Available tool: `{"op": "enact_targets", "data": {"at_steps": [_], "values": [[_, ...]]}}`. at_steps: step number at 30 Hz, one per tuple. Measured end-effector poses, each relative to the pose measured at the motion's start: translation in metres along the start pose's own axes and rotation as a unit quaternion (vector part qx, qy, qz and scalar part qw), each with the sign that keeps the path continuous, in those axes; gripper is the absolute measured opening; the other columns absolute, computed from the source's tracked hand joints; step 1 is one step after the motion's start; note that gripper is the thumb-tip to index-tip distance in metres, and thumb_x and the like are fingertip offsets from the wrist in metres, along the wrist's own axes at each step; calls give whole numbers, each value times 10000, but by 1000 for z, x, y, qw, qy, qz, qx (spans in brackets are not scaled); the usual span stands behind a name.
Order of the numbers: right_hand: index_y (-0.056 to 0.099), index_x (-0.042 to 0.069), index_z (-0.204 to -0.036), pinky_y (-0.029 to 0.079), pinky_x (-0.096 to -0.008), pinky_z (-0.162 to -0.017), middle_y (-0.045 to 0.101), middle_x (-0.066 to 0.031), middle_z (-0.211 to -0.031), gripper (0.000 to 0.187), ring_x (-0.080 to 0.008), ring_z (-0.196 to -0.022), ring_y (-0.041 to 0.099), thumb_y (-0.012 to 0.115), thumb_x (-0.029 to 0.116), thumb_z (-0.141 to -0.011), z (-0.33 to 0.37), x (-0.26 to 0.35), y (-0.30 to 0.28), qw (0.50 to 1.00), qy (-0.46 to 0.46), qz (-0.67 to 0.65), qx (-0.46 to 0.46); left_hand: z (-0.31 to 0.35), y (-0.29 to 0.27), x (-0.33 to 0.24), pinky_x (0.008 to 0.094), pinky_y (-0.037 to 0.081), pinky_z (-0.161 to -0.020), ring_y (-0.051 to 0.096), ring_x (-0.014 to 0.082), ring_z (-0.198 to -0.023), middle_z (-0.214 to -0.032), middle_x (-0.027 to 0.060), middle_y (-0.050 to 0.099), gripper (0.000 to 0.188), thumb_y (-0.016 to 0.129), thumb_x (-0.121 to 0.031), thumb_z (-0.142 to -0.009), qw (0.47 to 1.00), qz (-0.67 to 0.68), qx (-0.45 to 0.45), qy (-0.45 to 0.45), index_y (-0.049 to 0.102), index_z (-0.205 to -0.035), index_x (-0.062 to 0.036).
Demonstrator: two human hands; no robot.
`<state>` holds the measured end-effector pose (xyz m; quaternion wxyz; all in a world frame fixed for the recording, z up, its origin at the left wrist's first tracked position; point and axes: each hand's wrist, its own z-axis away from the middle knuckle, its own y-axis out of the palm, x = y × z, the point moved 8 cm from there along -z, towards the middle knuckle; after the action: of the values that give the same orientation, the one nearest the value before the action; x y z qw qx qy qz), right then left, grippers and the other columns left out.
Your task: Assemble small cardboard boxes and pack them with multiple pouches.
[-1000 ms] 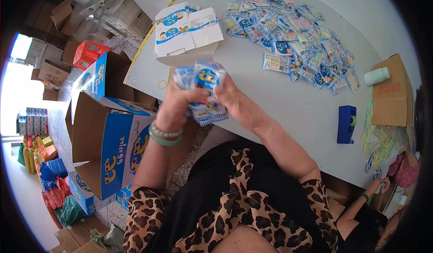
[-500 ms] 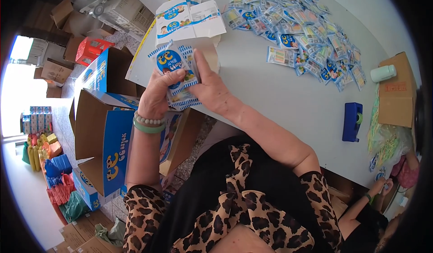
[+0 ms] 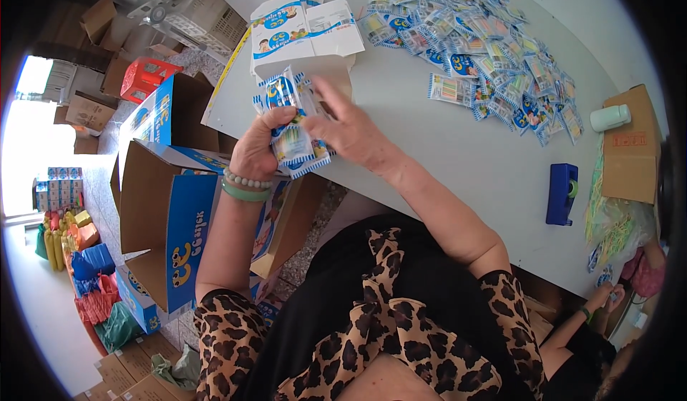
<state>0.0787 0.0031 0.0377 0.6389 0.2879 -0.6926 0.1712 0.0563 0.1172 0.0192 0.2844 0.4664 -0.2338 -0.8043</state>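
Blue-and-clear packets [image 3: 293, 145] sat bunched in the left hand [image 3: 254, 143], thumb clamped across their faces, by the table's near edge, just below the white-and-blue box [image 3: 308, 32]. Right hand [image 3: 351, 133] was loosely open at their right side, fingers extended and slightly blurred; whether it touched them, could not tell. Loose heap of similar packets [image 3: 486, 61] lay on the pale table [image 3: 429, 150], farther right, beyond the box. Blue tape dispenser [image 3: 561, 197] stood near the right edge.
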Motion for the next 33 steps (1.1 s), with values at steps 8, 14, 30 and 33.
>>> {"op": "enact_targets", "data": {"at_steps": [8, 14, 30, 33], "values": [[653, 60, -976, 459, -428, -953, 322, -229, -1454, 196, -391, -1159, 522, 647, 184, -824, 22, -13, -31, 812, -111, 565, -96, -15, 9, -24, 391, 608, -697, 700, 242, -787, -974, 147, 679, 388, 673, 65, -736, 975, -204, -50, 76, 572, -1109, 32], [585, 41, -810, 473, -414, -934, 266, -278, -1470, 144, -412, -1177, 502, 614, 177, -845, 34, -29, -29, 884, -100, 455, -47, -24, 9, -36, 341, 582, -654, 686, 222, -796, -946, 136, 672, 518, 751, 25, -645, 885, -382, -140, 227, 507, -1102, 25], [638, 82, -928, 426, -407, -1004, 258, -258, -1486, 158, -383, -1274, 437, 683, 158, -796, 31, -21, -37, 923, -59, 378, -39, -66, -17, 12, 398, 520, -856, 638, 356, -1013, -1065, 225, 645, 954, 851, -279, -541, 710, -666, -171, 151, 370, -1310, 16], [634, 68, -926, 428, -400, -1005, 261, -236, -1495, 173, -390, -1274, 439, 697, 134, -778, 28, -24, -39, 932, -50, 355, -52, -76, -45, 11, 368, 522, -852, 647, 320, -998, -1060, 198, 651, 897, 852, -248, -534, 746, -626, -169, 151, 424, -1268, 40]]}}
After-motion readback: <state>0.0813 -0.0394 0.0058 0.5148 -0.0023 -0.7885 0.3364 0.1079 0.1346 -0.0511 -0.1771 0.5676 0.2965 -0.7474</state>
